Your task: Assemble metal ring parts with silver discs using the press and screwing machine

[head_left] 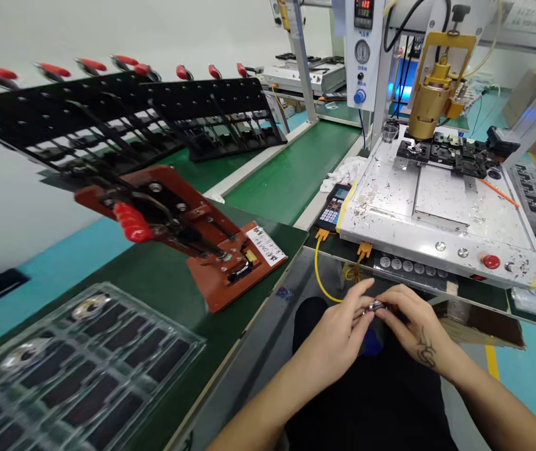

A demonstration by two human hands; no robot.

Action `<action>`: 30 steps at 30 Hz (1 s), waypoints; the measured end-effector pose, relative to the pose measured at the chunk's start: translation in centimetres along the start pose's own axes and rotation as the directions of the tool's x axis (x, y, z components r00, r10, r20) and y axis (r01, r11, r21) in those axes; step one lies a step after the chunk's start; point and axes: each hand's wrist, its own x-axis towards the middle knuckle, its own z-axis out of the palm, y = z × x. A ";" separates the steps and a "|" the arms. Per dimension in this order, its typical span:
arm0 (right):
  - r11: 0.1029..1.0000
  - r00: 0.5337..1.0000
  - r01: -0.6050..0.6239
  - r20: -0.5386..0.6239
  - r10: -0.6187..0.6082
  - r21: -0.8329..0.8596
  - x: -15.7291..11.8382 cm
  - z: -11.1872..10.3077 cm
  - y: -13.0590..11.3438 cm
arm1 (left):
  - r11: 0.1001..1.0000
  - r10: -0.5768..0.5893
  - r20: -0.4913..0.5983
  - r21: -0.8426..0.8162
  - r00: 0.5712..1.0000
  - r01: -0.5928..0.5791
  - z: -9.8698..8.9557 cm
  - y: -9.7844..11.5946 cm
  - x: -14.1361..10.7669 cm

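Above my lap, my left hand (pixel 343 329) and my right hand (pixel 411 322) meet around a small shiny metal part (pixel 377 305). The fingertips of both hands pinch it from either side and cover most of it, so its full shape is hidden. To the left, a clear plastic tray (pixel 152 313) lies on the green bench with two shiny, rounded metal pieces (pixel 91 307) in its far row. Between the tray and the machine stands a reddish-brown clamp fixture (pixel 211 282) with a red handle (pixel 132 222).
At right, a white machine bed (pixel 390 213) carries a black jig (pixel 456 153) under a brass-coloured head (pixel 430 106). A keypad controller (pixel 333 210) with yellow cables sits beside it. Black racks with red-handled clamps (pixel 215 113) stand back left. A green conveyor belt (pixel 291 169) runs behind.
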 end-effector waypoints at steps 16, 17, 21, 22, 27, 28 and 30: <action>0.794 0.931 -0.302 -0.017 0.365 0.527 0.7 1.9 -1.2 | 0.959 -0.062 -0.209 -0.285 0.976 0.000 0.7 0.1 0.1; 0.798 0.932 -0.297 -0.022 0.361 0.524 0.7 1.9 -1.3 | 0.961 -0.058 -0.219 -0.277 0.974 -0.005 0.7 0.1 0.1; 0.796 0.931 -0.304 -0.016 0.365 0.524 0.8 2.0 -1.4 | 0.971 -0.043 -0.222 -0.239 0.974 -0.012 0.8 0.2 0.0; 0.796 0.931 -0.305 -0.013 0.365 0.522 0.8 2.1 -1.4 | 0.972 -0.041 -0.219 -0.234 0.975 -0.012 0.8 0.2 -0.1; 0.801 0.936 -0.294 -0.011 0.351 0.522 0.8 2.3 -1.5 | 0.970 -0.046 -0.208 -0.245 0.977 -0.007 0.6 0.6 -0.2; 0.800 0.937 -0.293 -0.010 0.350 0.524 0.8 2.3 -1.5 | 0.969 -0.049 -0.204 -0.245 0.978 -0.003 0.6 0.7 -0.1; 0.809 0.942 -0.288 -0.002 0.337 0.513 0.8 2.2 -1.3 | 0.969 -0.055 -0.198 -0.249 0.979 0.004 0.5 0.7 -0.1</action>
